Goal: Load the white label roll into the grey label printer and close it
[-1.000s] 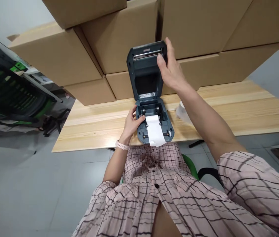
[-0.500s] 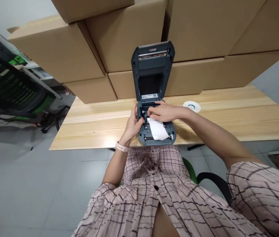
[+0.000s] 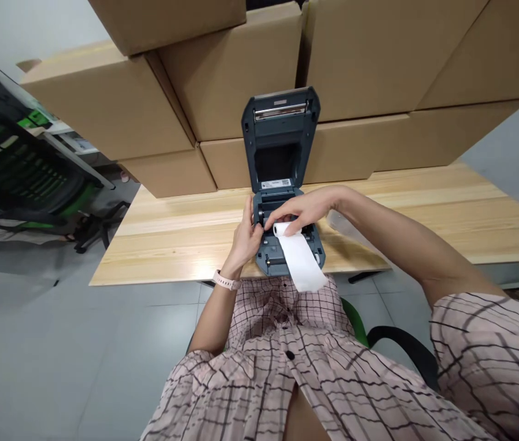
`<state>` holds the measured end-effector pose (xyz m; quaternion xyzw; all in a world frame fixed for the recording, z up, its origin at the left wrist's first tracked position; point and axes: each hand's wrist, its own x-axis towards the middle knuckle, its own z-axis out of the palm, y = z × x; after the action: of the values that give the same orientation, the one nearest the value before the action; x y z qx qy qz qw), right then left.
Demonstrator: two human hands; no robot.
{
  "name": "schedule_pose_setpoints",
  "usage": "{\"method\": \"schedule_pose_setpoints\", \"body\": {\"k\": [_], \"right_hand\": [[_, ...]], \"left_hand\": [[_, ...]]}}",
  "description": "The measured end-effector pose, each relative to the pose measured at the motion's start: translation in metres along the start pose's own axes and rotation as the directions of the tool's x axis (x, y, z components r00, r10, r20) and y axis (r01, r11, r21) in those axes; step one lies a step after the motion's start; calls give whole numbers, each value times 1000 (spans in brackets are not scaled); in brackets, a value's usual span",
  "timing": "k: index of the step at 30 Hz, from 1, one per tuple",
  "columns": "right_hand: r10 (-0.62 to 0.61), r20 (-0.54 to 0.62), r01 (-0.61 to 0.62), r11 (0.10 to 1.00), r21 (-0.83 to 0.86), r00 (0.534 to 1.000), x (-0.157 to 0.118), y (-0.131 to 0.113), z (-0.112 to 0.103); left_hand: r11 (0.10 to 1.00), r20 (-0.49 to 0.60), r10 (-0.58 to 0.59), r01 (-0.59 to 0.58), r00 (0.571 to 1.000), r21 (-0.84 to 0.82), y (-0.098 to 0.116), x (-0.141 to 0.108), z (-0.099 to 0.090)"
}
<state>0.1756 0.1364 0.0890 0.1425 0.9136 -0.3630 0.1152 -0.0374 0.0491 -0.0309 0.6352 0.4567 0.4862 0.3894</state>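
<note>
A dark grey label printer (image 3: 272, 264) stands on the table with its lid (image 3: 280, 138) raised. My right hand (image 3: 303, 211) grips a small roll of white paper (image 3: 303, 260) inside or just above the printer's open bay. The roll's loose strip hangs forward over the printer's front edge. At the printer's left side, my left hand (image 3: 246, 237) holds the body, its thumb at the inner rim and its fingers along the outer wall. My right hand and the roll hide part of the bay.
Cardboard boxes (image 3: 241, 79) are stacked along the back of the wooden table (image 3: 172, 245). A clear plastic piece (image 3: 343, 224) lies right of the printer, partly under my right forearm. An office chair (image 3: 25, 177) stands off to the left.
The paper roll has come up into view in my right hand, and its strip reaches further forward over the printer's edge. My right forearm now covers the white disc. My left hand stays at the printer.
</note>
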Motion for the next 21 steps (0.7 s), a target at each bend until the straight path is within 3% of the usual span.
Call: {"method": "schedule_pose_setpoints", "body": {"k": [2,4,7,10,12,16,21], "right_hand": [[-21,-84,29,995,100,996,-29,-3,-5],[14,-250,35,981,191,968,-67,-4,-7],[121,-526,84,933,349,842,-120,6,-3],[261,-628,109,867,487,733,-145,27,3],[337,-605,49,847,530,722,-142,44,4],[421,-482,-118,834,539,768,-107,80,-1],[448,-383,-291,868,403,808,-64,111,-3]], "left_hand": [[1000,-3,2,-2,1000,6,3,-1,0],[1000,-2,8,-8,1000,25,6,-2,0],[997,-14,16,-15,1000,75,9,-3,0],[995,-29,22,-19,999,98,10,-3,1],[996,-29,25,-22,999,87,11,-3,2],[999,-32,14,-12,999,50,9,-4,3],[1000,2,-17,17,1000,12,6,-3,0]]}}
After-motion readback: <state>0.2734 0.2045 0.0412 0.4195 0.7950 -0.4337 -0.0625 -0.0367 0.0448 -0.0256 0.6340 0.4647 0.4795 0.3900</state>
